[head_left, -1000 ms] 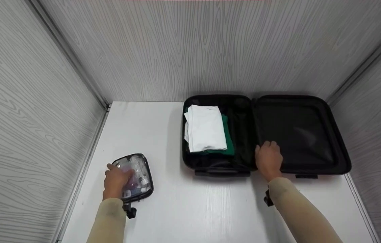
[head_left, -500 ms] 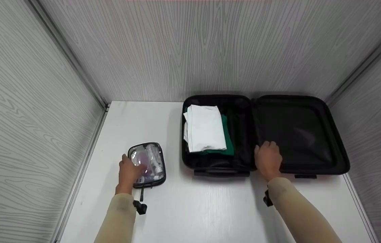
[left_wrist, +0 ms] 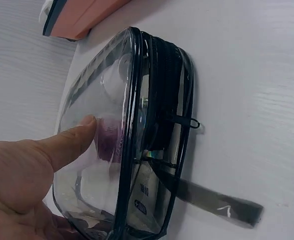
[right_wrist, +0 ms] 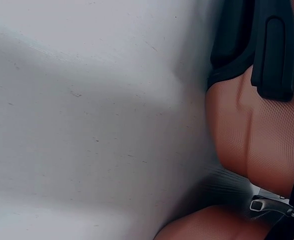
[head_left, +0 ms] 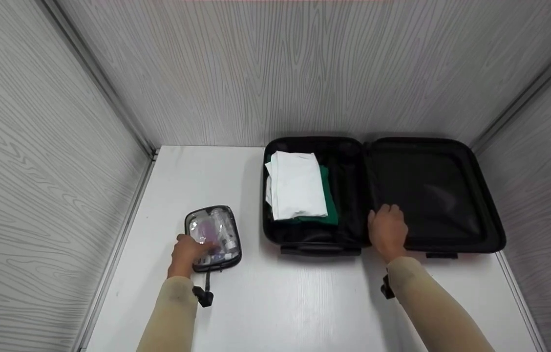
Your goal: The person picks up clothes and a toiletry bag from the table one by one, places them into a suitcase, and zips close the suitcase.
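A clear pouch with black edges [head_left: 226, 227] lies on the white table, small items inside it. My left hand [head_left: 188, 253] grips its left side. In the left wrist view, the thumb of my left hand [left_wrist: 24, 170] presses on the clear face of the pouch [left_wrist: 94, 200]; the other fingers are mostly hidden. My right hand [head_left: 388, 232] holds the front rim of the open black-lined suitcase [head_left: 432, 195] near the hinge, its fingers bent over the edge. The right wrist view shows the orange outer shell [right_wrist: 257, 135] of the suitcase.
A folded white cloth [head_left: 299, 186] lies on a green cloth [head_left: 331, 208] in the left half of the suitcase. A dark handle [head_left: 321, 250] is on the suitcase's front side. Grey wood-patterned walls [head_left: 275, 73] enclose the table [head_left: 275, 303] at the back and sides.
The pouch and my left hand have moved right and away from me, then almost stopped. The thumb has shifted slightly on the pouch. My right hand has stayed at the suitcase rim.
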A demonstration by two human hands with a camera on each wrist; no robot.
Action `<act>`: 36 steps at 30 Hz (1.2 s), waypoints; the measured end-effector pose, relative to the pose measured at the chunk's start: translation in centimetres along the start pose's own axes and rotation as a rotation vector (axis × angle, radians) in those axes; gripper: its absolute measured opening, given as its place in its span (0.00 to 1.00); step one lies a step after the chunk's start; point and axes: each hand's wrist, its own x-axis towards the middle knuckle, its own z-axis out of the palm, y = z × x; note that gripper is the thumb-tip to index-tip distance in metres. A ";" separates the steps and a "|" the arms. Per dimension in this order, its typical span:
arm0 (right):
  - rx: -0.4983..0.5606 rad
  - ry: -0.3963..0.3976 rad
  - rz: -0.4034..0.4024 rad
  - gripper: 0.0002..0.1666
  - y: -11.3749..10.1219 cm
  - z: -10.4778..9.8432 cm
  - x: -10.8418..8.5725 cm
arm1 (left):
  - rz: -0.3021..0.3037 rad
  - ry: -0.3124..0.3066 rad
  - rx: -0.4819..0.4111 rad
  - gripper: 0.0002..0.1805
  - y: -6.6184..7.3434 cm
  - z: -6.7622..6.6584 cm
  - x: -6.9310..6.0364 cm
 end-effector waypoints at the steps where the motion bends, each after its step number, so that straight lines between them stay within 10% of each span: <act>1: 0.000 -0.002 0.001 0.24 0.0 0.0 0.0 | 0.006 -0.002 -0.009 0.60 0.0 0.0 0.1; 9: -0.005 0.002 0.010 0.24 -0.1 0.1 0.1 | 0.116 0.060 -0.093 0.55 0.2 0.1 0.3; 19: -0.006 -0.006 0.018 0.25 -0.2 0.0 0.1 | 0.125 -0.029 -0.194 0.51 1.6 -0.9 0.1; 36: -0.014 -0.013 0.019 0.25 0.1 0.2 0.2 | 0.287 0.193 -0.227 0.43 6.0 -2.8 -1.7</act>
